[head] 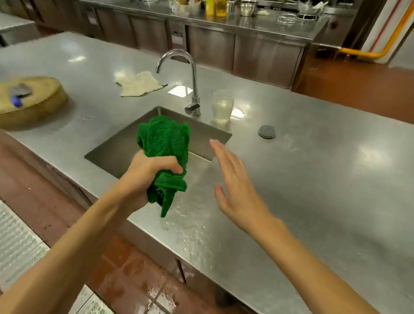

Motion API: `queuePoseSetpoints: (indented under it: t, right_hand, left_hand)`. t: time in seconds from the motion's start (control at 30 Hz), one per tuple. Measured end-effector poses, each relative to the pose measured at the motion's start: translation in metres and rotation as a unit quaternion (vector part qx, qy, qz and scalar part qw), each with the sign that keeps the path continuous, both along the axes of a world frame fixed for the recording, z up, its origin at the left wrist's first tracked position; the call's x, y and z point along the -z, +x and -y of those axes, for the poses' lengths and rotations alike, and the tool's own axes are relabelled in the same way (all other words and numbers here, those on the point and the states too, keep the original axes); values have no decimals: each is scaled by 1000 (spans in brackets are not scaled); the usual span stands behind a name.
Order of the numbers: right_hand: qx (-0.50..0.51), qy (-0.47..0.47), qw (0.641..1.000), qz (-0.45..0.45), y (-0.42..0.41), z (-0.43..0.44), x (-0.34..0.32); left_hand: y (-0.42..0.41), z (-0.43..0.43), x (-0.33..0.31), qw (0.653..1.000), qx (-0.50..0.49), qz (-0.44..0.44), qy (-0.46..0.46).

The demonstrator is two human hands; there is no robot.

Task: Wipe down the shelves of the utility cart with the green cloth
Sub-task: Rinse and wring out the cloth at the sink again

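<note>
My left hand (147,173) grips the bunched green cloth (166,142) around its middle, holding it over the front edge of a steel sink (203,133). One end of the cloth stands up above my fist and the other hangs down past the counter edge. My right hand (233,185) hovers to the right of the cloth with fingers straight and spread, touching nothing. No utility cart is in view.
A curved faucet (184,76) stands behind the sink, with a clear jar (222,105) and a round drain plug (267,132) to its right. A white rag (138,83) and a round wooden chopping block (21,101) lie at the left. Water drops cover the steel counter (326,183).
</note>
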State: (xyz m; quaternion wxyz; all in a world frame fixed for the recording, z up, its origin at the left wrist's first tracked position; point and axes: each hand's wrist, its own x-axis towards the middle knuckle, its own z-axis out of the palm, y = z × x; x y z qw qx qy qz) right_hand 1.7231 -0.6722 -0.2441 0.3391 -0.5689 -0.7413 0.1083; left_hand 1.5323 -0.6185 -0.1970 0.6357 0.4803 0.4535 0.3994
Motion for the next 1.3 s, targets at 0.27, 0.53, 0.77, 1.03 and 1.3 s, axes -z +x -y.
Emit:
queuePoseSetpoints:
  t: [0.27, 0.53, 0.77, 1.03, 1.3]
  right_hand:
    - [-125, 133, 982, 54, -30, -159, -34]
    - [-196, 210, 949, 129, -60, -268, -41]
    - [-48, 159, 946, 276, -79, -336, -34]
    - [68, -48, 944, 320, -128, -370, -21]
    - [198, -125, 964, 126, -141, -400, -26]
  left_hand:
    - [-11, -88, -13, 991, 125, -10, -47]
    - [-59, -199, -7, 970, 206, -72, -107]
    - [-91, -271, 24, 959, 146, 68, -234]
    - [-55, -336, 38, 887, -23, 280, -367]
    - [-33, -383, 16, 956, -182, 142, -183]
